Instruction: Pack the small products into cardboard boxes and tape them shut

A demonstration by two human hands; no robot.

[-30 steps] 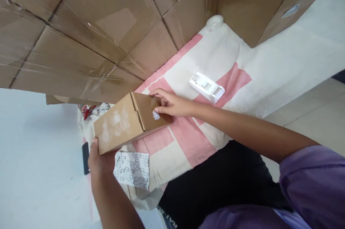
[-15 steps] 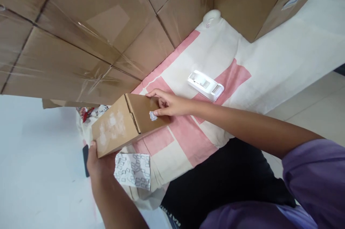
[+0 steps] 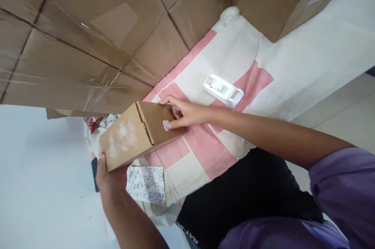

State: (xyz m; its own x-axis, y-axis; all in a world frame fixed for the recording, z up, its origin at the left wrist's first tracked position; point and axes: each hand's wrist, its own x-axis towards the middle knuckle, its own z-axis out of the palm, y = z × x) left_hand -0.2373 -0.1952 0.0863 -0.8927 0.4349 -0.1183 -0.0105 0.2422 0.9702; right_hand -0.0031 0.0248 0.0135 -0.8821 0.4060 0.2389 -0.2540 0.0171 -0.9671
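Observation:
Between my two hands a small brown cardboard box (image 3: 123, 136) lies tilted over the bed cover, pale worn marks on its top. My left hand (image 3: 107, 175) grips its near left corner, thumb on the edge and the other fingers hidden beneath. On the right end face, my right hand (image 3: 180, 114) presses its thumb on a small white sticker (image 3: 166, 125) with a dark printed border, while its index finger reaches to the box's far edge. Close to my left wrist lies a white sheet (image 3: 146, 184) printed with many similar small label shapes.
A wall of taped cartons (image 3: 93, 46) rises at the back left. Another large carton (image 3: 269, 3) with a label stands at the back right. A white tape dispenser (image 3: 223, 91) and a round white object (image 3: 230, 16) lie on the pink and white cloth (image 3: 202, 151). A dark phone-like object (image 3: 94, 173) is at left.
The view has shifted very slightly. Both hands keep their places on the box, and my right thumb stays on the sticker.

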